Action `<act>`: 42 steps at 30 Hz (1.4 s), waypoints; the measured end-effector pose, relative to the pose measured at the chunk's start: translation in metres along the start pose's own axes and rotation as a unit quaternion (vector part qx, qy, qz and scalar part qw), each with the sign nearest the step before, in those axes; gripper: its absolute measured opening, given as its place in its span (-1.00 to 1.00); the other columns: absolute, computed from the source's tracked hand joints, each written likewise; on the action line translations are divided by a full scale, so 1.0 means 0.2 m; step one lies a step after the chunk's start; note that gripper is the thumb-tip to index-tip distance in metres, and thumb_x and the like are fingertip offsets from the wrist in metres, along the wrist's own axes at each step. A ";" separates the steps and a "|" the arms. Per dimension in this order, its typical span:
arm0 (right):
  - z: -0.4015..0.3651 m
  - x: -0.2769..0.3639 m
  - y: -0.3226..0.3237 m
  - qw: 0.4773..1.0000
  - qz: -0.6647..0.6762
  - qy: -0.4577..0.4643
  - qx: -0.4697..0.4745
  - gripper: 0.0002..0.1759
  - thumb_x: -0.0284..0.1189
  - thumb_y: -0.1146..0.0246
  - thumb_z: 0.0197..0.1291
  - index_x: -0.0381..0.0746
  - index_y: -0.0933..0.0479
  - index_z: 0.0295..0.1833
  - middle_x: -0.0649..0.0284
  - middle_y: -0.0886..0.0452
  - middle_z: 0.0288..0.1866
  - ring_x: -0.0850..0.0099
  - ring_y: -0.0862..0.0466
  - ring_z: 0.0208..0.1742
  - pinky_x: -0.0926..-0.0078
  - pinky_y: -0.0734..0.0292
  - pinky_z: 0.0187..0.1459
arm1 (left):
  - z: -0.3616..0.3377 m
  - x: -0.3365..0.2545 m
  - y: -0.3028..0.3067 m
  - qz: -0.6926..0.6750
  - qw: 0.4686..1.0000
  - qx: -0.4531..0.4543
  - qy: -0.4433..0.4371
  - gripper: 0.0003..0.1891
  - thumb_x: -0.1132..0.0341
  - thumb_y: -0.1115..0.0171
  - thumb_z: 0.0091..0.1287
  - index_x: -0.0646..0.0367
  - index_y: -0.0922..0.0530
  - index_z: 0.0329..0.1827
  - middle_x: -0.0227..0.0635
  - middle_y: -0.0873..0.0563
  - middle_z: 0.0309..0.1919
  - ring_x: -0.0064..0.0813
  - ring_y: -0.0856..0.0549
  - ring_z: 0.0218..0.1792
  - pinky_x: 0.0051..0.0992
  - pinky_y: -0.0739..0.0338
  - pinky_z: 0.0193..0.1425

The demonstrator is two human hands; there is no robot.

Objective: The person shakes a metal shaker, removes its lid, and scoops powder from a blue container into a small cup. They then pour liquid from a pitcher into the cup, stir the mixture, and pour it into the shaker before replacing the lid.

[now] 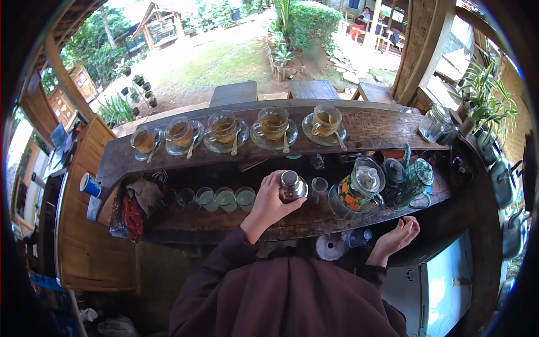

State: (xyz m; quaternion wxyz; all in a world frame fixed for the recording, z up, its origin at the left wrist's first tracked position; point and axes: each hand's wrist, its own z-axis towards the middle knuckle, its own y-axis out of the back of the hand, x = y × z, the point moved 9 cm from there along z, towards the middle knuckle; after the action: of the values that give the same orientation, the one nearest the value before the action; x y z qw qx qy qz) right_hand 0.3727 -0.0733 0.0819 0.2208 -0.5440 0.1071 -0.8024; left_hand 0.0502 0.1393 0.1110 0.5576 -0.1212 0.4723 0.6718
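My left hand (273,197) is wrapped round a shiny metal shaker (294,189) with a rounded cap, held above the lower wooden shelf. My right hand (400,236) hangs in the air near the shelf's front edge at the right, palm up, fingers loosely curled and apart, with nothing in it. A small empty glass (319,186) stands just right of the shaker. Left of my left hand are several glasses of cloudy pale liquid (225,198). Further right are a flowered glass pitcher (355,191) and a green speckled pot (414,182).
On the upper counter (370,126) stand several glass cups of tea (273,123) on saucers with spoons, and glass jars (435,124) at the right. A red cloth (132,216) and a blue paper cup (90,185) are at the left. Wooden stools (234,94) stand beyond.
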 end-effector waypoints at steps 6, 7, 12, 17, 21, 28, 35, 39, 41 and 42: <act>-0.15 0.11 -0.29 0.976 0.099 0.051 0.189 -0.85 -0.40 -0.03 0.28 -0.23 -0.34 -0.11 0.24 -0.41 -0.18 0.52 -0.42 -0.24 0.57 -0.33 -0.14 | 0.01 0.01 -0.01 0.041 0.999 -0.007 -0.007 -0.38 0.16 -0.50 -0.08 0.17 -0.43 0.04 -0.20 -0.54 -0.04 -0.17 -0.53 0.03 -0.28 -0.43 0.11; -0.22 0.14 -0.39 0.961 0.116 0.041 0.247 -0.84 -0.41 -0.05 0.26 -0.25 -0.33 -0.11 0.21 -0.41 -0.18 0.51 -0.42 -0.26 0.57 -0.35 -0.17 | 0.01 0.02 -0.02 0.041 0.999 -0.005 -0.007 -0.38 0.16 -0.50 -0.08 0.17 -0.43 0.04 -0.20 -0.54 -0.04 -0.17 -0.53 0.03 -0.28 -0.43 0.11; -0.52 0.06 -0.80 0.892 0.060 -0.056 0.444 -0.72 -0.55 -0.19 0.11 -0.27 -0.34 -0.05 0.22 -0.41 -0.11 0.49 -0.47 -0.15 0.56 -0.36 -0.10 | 0.02 0.07 -0.05 -0.055 0.997 0.002 0.048 -0.36 0.19 -0.51 -0.09 0.19 -0.42 0.05 -0.15 -0.52 -0.03 -0.11 -0.57 -0.01 -0.28 -0.51 0.03; -0.77 0.01 -1.13 0.807 -0.036 -0.031 0.589 -0.41 -0.38 -0.41 -0.01 -0.28 -0.35 0.13 0.17 -0.46 0.07 0.37 -0.51 0.10 0.45 -0.42 0.05 | 0.00 0.12 -0.08 -0.044 0.998 -0.029 0.032 -0.34 0.24 -0.49 -0.12 0.19 -0.41 0.08 -0.11 -0.50 0.01 -0.07 -0.58 0.00 -0.29 -0.53 0.02; -0.93 -0.08 -1.27 0.727 -0.033 -0.041 0.684 -0.26 -0.40 -0.49 -0.11 -0.25 -0.32 0.21 0.15 -0.50 0.13 0.39 -0.51 0.15 0.44 -0.40 0.13 | -0.04 0.18 -0.11 -0.030 0.997 -0.064 0.029 -0.31 0.27 -0.48 -0.15 0.19 -0.39 0.11 -0.07 -0.50 0.03 -0.05 -0.57 0.02 -0.27 -0.53 0.03; -0.94 -0.16 -1.26 0.749 0.014 -0.078 0.658 -0.49 -0.48 -0.36 -0.01 -0.23 -0.41 0.10 0.10 -0.54 0.05 0.23 -0.59 0.06 0.38 -0.46 0.08 | -0.06 0.22 -0.12 -0.087 0.992 -0.096 0.004 -0.36 0.26 -0.44 -0.16 0.23 -0.45 0.07 -0.11 -0.54 -0.05 -0.12 -0.56 0.00 -0.27 -0.50 0.03; -0.94 -0.16 -1.27 0.755 0.027 -0.069 0.652 -0.52 -0.47 -0.34 0.03 -0.25 -0.40 0.10 0.09 -0.54 0.02 0.28 -0.59 0.05 0.41 -0.46 0.06 | -0.05 0.20 -0.08 -0.108 0.987 -0.115 -0.016 -0.36 0.29 -0.44 -0.19 0.21 -0.47 0.05 -0.08 -0.50 -0.03 -0.06 -0.55 -0.01 -0.25 -0.51 0.01; -0.95 -0.18 -1.27 0.729 0.004 -0.076 0.681 -0.49 -0.43 -0.34 0.05 -0.25 -0.35 0.12 0.12 -0.56 -0.05 0.31 -0.61 -0.01 0.41 -0.48 0.00 | -0.10 0.26 -0.12 -0.213 0.967 -0.134 -0.032 -0.12 0.23 -0.53 -0.16 0.20 -0.22 0.25 -0.15 -0.43 0.08 -0.29 -0.52 0.06 -0.31 -0.42 0.16; -0.95 -0.19 -1.27 0.718 0.006 -0.088 0.690 -0.46 -0.40 -0.37 0.03 -0.24 -0.34 0.12 0.13 -0.56 -0.04 0.32 -0.60 0.01 0.39 -0.47 0.03 | -0.16 0.34 -0.19 -0.267 0.961 -0.053 0.046 0.02 0.26 -0.57 -0.15 0.17 -0.06 0.35 -0.17 -0.36 0.18 -0.33 -0.46 0.17 -0.31 -0.36 0.26; -0.96 -0.18 -1.28 0.705 0.009 -0.081 0.705 -0.35 -0.40 -0.42 -0.04 -0.23 -0.30 0.17 0.13 -0.56 -0.03 0.32 -0.60 0.03 0.39 -0.47 0.05 | -0.18 0.34 -0.20 -0.282 0.957 -0.036 0.054 0.04 0.27 -0.57 -0.14 0.18 -0.03 0.37 -0.16 -0.35 0.21 -0.32 -0.43 0.22 -0.30 -0.33 0.29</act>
State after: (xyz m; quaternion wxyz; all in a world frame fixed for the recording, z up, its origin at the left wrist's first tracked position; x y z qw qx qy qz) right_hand 0.1464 0.1555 0.0828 0.5549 -0.2912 -0.5033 -0.5950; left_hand 0.0484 0.1520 0.0246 0.6932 -0.3055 0.4243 0.4961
